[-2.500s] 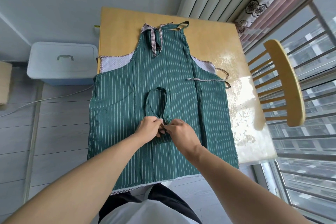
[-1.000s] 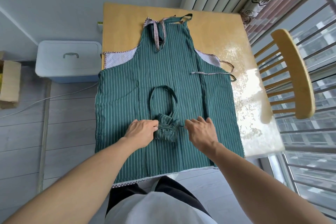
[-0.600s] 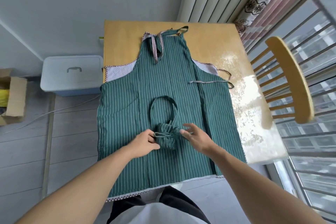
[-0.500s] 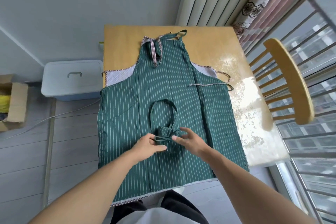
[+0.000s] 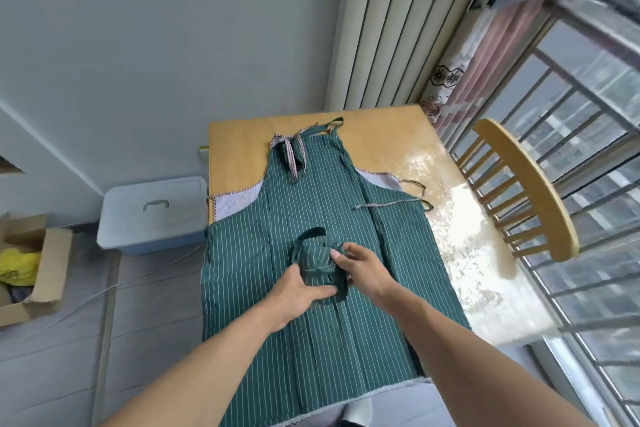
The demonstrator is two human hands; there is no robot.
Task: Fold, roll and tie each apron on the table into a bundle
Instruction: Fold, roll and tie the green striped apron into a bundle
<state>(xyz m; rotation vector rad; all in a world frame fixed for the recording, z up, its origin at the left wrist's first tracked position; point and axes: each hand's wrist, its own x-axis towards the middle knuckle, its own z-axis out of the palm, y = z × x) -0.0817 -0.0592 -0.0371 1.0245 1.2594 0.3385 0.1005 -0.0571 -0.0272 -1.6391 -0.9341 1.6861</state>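
A small rolled green striped apron bundle [image 5: 317, 262], tied round with its own strap, is held between both hands above a flat apron. My left hand [image 5: 294, 291] grips its lower left side, thumb across the front. My right hand [image 5: 363, 269] grips its right side, fingers curled over the top edge. Beneath them a green white-striped apron [image 5: 242, 274] lies spread flat on the wooden table [image 5: 381, 135], bib toward the far end. A checked apron [image 5: 235, 199] shows from under it at the shoulders.
A wooden chair [image 5: 526, 184] stands at the table's right side by the window railing. A blue-white storage box [image 5: 152, 215] sits on the floor left of the table. A cardboard box [image 5: 38, 263] lies further left. Curtains hang behind the table.
Both hands have closed round the tied bundle and lifted it slightly; its loop now lies folded over the top. The camera has tilted upward.
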